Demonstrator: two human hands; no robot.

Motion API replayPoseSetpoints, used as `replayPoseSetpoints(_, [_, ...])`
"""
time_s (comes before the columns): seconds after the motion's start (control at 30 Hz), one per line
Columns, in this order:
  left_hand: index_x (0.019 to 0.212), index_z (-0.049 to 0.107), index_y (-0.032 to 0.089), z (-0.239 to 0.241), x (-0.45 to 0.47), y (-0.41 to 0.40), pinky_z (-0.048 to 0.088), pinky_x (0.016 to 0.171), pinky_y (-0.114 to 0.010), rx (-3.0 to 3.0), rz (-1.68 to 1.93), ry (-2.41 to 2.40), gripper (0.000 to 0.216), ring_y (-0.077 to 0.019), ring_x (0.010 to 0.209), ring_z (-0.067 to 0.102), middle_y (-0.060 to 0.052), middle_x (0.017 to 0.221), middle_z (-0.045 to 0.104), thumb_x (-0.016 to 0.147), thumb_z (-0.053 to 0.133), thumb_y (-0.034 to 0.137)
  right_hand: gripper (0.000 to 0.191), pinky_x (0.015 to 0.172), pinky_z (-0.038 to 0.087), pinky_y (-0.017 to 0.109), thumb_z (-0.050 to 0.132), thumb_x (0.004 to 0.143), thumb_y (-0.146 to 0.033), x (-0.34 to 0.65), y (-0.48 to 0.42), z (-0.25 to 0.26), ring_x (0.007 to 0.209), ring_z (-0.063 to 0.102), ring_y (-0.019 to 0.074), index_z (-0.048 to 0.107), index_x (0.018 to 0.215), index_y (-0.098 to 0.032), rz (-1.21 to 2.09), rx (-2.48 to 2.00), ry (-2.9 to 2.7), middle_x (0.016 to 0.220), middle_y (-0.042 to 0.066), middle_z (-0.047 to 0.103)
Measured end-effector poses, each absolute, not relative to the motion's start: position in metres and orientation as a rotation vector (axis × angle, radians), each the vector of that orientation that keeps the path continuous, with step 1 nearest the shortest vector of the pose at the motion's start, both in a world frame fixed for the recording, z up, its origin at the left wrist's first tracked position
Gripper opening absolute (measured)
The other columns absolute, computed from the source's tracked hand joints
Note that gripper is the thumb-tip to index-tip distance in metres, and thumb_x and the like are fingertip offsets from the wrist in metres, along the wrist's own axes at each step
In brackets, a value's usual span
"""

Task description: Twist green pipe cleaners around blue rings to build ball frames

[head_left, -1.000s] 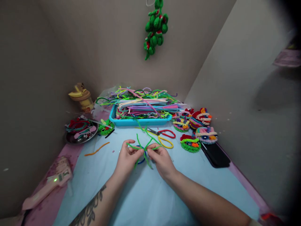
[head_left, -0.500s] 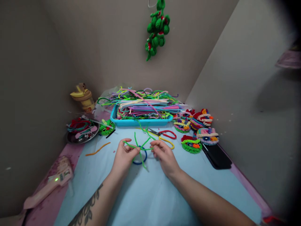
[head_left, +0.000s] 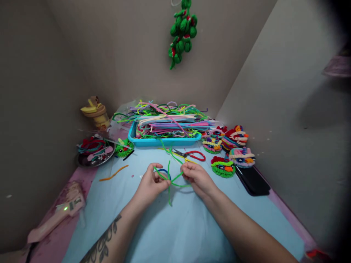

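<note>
My left hand [head_left: 150, 184] and my right hand [head_left: 197, 178] are both pinched on green pipe cleaners [head_left: 170, 179] that cross between them above the light blue mat [head_left: 175, 226]. One strand hangs down from the crossing. A blue ring [head_left: 163, 171] lies on the mat just behind my left fingers. Red-handled scissors [head_left: 192, 155] lie right behind my right hand.
A blue tray [head_left: 164, 140] heaped with coloured pipe cleaners stands at the back. Several finished woolly figures [head_left: 229, 149] and a black phone [head_left: 253, 180] lie on the right. A metal dish [head_left: 94, 150], an orange strand [head_left: 113, 173] and a glue gun [head_left: 56, 215] lie on the left.
Both hands have shifted slightly right and closer to the tray, and the green strands now cross more tightly between them. The blue ring is partly hidden behind my left fingers.
</note>
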State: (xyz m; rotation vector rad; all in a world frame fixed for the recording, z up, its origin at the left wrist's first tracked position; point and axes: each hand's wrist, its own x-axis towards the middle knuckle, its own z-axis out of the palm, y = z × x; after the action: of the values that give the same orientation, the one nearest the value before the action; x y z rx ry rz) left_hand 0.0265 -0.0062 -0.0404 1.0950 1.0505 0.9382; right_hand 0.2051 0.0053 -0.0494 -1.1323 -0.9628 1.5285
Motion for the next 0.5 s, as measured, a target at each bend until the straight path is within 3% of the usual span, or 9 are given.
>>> replayPoseSetpoints(0.13, [0.099,0.035,0.021,-0.040,0.027,-0.007,0.034,0.049,-0.018,1.137,0.921,1.072,0.048,-0.0065,0.049,0.049,0.007,0.063,0.058,0.064,0.068,0.020,0.021,0.051,0.028,0.024,0.066,0.064,-0.035,0.211,0.007,-0.047,0.051,0.040,0.0099,0.056,0.063,-0.017,1.499,-1.177,-1.053,0.056,-0.003,0.048])
replayPoseSetpoints(0.23, [0.103,0.036,0.020,-0.037,0.029,-0.009,0.037,0.051,-0.020,1.177,0.938,1.141,0.051,-0.0083,0.051,0.051,0.007,0.061,0.057,0.064,0.067,0.019,0.017,0.067,0.039,0.029,0.063,0.071,-0.033,0.212,0.003,-0.040,0.075,0.052,0.0164,0.062,0.082,-0.019,1.097,-1.217,-1.309,0.082,0.003,0.058])
replayPoseSetpoints(0.3, [0.107,0.036,0.019,-0.034,0.030,-0.012,0.039,0.053,-0.021,1.224,0.957,1.193,0.054,-0.0096,0.052,0.052,0.007,0.059,0.057,0.063,0.066,0.019,0.017,0.081,0.039,0.035,0.061,0.073,-0.028,0.207,-0.004,-0.031,0.094,0.051,0.0210,0.063,0.089,-0.023,0.740,-1.235,-1.493,0.099,0.005,0.057])
replayPoseSetpoints(0.4, [0.111,0.039,0.018,-0.028,0.032,-0.016,0.040,0.054,-0.022,1.279,0.995,1.228,0.054,-0.0110,0.053,0.053,0.007,0.057,0.057,0.063,0.064,0.018,0.009,0.090,0.036,0.041,0.060,0.076,-0.023,0.190,-0.016,-0.015,0.101,0.048,0.0235,0.065,0.082,-0.025,0.406,-1.194,-1.745,0.100,0.006,0.055])
replayPoseSetpoints(0.5, [0.110,0.044,0.018,-0.025,0.032,-0.018,0.038,0.052,-0.022,1.295,1.049,1.244,0.054,-0.0122,0.052,0.052,0.008,0.053,0.054,0.061,0.064,0.015,0.015,0.090,0.037,0.043,0.058,0.078,-0.021,0.169,-0.021,0.001,0.102,0.045,0.0251,0.066,0.089,-0.025,0.300,-1.204,-1.938,0.102,0.007,0.054])
